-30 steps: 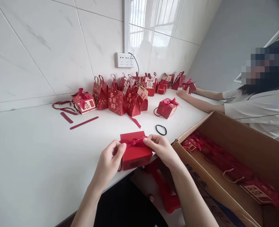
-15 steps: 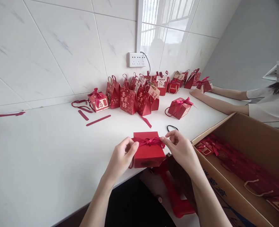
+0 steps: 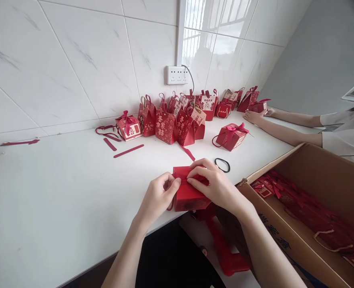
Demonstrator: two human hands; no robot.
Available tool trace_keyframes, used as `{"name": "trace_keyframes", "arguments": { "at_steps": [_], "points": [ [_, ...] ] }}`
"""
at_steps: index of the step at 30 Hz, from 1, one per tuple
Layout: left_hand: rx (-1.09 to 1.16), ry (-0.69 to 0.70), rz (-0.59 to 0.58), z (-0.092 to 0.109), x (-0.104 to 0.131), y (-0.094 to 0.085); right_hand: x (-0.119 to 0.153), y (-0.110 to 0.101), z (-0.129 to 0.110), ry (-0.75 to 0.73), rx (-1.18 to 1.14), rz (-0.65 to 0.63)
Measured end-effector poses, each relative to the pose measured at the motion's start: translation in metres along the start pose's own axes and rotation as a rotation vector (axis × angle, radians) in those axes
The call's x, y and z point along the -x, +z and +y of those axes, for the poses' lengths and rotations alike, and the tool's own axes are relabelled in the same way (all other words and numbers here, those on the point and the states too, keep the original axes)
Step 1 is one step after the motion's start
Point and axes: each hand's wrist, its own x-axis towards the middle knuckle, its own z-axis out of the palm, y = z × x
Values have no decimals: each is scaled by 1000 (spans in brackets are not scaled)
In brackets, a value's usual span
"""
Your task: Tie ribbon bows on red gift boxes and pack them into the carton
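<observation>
A red gift box [image 3: 190, 199] sits at the table's front edge, with a dark red ribbon [image 3: 183, 179] across its top. My left hand [image 3: 160, 193] pinches the ribbon at the box's left side, thumb against bent fingers. Over the top and right side of the box lies my right hand [image 3: 219, 186], its thumb and fingertips closed on the ribbon near the middle. The bow's knot is mostly covered by these fingers. A cord handle [image 3: 171, 203] shows below my left hand.
Several red gift boxes [image 3: 166, 126] stand along the wall. Loose red strips [image 3: 129, 151] and a black band [image 3: 222, 165] lie on the white table [image 3: 59, 200]. At right, an open cardboard box [image 3: 270, 212] holds red packaging. A co-worker's hands [image 3: 255, 116] hold another box behind it.
My right hand has moved left from the ribbon's right end to its middle, now covering the knot. My left hand stays pinched on the left side. The view has shifted slightly.
</observation>
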Motion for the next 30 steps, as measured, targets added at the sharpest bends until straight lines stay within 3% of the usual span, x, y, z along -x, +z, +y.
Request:
{"name": "trace_keyframes", "arguments": {
  "at_steps": [8, 10, 13, 16, 19, 26, 30],
  "points": [
    [2, -3, 9, -2, 1, 2, 4, -1, 1, 10, -119, 61],
    [7, -1, 10, -2, 1, 1, 9, -5, 2, 49, -153, 203],
    [-3, 4, 5, -2, 0, -1, 20, -11, 7, 316, -150, 406],
    [-23, -24, 16, -1, -1, -2, 30, -10, 9, 558, -138, 235],
    [-9, -69, -5, 1, -1, -1, 34, -5, 4, 604, -219, 81],
    [128, -74, -78, -2, -2, -1, 31, 4, 7, 577, -557, 13],
    [197, -48, -80, -8, -3, 1, 29, 9, 14, 562, -710, 36]
  ]
}}
